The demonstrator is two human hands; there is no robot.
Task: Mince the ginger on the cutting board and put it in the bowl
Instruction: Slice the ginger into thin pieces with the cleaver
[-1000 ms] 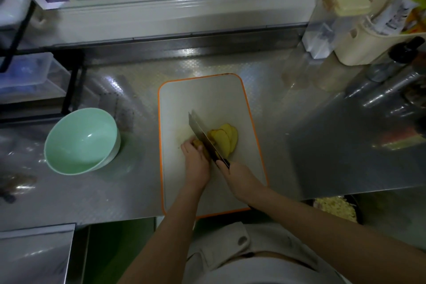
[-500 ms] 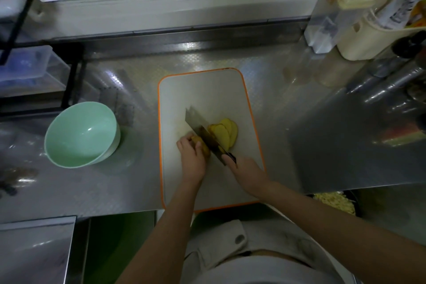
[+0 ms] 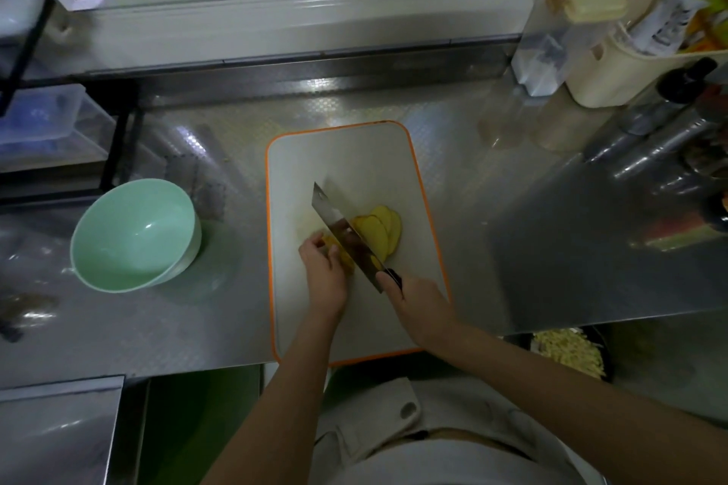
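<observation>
Ginger knob (image 3: 343, 254) pinned under the curled left hand (image 3: 325, 276), fanned slices (image 3: 380, 230) just right of the cleaver (image 3: 342, 231) gripped by the right hand (image 3: 417, 303), all mid cutting board (image 3: 354, 161). Keep fingertips (image 3: 309, 248) tucked; slice thin, evenly.

Left of the cutting board (image 3: 346, 161), bare counter (image 3: 236, 307) runs open as far as the bowl (image 3: 134, 236). Right of the board it lies open too. Beyond the board's far right corner, tubs (image 3: 614, 79) and bottles (image 3: 650, 138) crowd together.
</observation>
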